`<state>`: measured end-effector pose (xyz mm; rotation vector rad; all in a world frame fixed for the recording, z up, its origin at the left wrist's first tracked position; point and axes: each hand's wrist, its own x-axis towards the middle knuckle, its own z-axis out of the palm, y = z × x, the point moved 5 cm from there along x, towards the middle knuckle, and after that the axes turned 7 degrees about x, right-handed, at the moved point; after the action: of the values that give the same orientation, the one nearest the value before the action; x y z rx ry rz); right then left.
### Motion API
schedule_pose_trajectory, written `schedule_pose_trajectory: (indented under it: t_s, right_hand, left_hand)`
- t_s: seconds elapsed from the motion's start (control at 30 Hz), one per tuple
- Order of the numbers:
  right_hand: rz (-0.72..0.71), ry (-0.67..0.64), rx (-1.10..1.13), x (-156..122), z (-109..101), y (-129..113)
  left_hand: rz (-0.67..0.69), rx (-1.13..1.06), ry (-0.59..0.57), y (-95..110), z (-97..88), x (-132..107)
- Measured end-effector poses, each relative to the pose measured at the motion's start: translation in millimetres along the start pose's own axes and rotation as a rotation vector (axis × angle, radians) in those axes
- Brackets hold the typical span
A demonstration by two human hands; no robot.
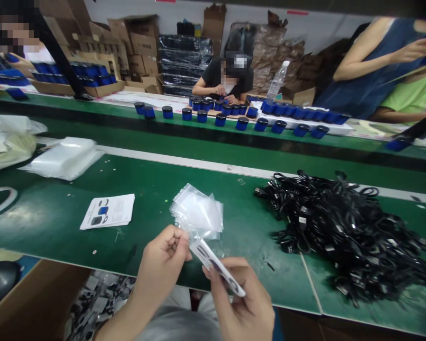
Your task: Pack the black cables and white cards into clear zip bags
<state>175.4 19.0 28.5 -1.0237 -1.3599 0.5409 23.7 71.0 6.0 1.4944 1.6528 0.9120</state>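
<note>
My right hand [239, 296] is closed around a white printed leaflet [216, 265] with dark product pictures on it, held at a slant over the table's near edge. My left hand [165, 255] pinches the edge of a clear plastic bag [192, 234] right at the leaflet's far end. Whether the leaflet's tip is inside that bag I cannot tell. Just beyond my hands lies a fanned pile of small clear zip bags [202, 210]. To the left, a stack of the same printed leaflets [108, 211] rests on the green table [145, 175].
A heap of black cables [341, 227] covers the right side. Larger plastic bags [64, 156] lie at the left. Blue, black-topped containers [220, 119] line the far side, where co-workers [230, 78] sit or stand. Below the near edge, a box [99, 298] holds many small parts.
</note>
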Motion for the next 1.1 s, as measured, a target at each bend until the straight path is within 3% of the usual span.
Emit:
schedule_pose_trajectory:
  t_s: [0.13,0.3,0.43,0.53,0.67,0.9,1.0,1.1]
  right_hand:
    - [-0.199,-0.096,-0.197,-10,5,-6]
    - [-0.285,-0.166,-0.332,-18,1,-6]
    - [-0.206,-0.139,-0.379,-15,-6,-5]
    - [-0.114,-0.108,-0.294,-7,-10,-8]
    - [0.034,-0.166,-0.084,5,-9,-12]
    - [0.080,-0.299,-0.227,3,-6,-7]
    - [0.139,-0.287,-0.146,5,-3,-7]
    - [0.137,-0.187,-0.084,11,-8,-10]
  left_hand:
    - [-0.019,-0.117,-0.065,8,3.2,-6]
    - [-0.089,-0.226,-0.088,10,3.4,-8]
    - [0.107,-0.049,0.010,17,2.2,-11]
    - [0.202,0.046,0.045,19,3.2,-13]
    - [0.124,0.003,0.010,14,3.6,-10]
    - [0.074,0.010,0.041,8,2.5,-5]
    - [0.089,0.021,0.031,9,2.9,-5]
    - [0.098,0.044,-0.009,9,4.0,-6]
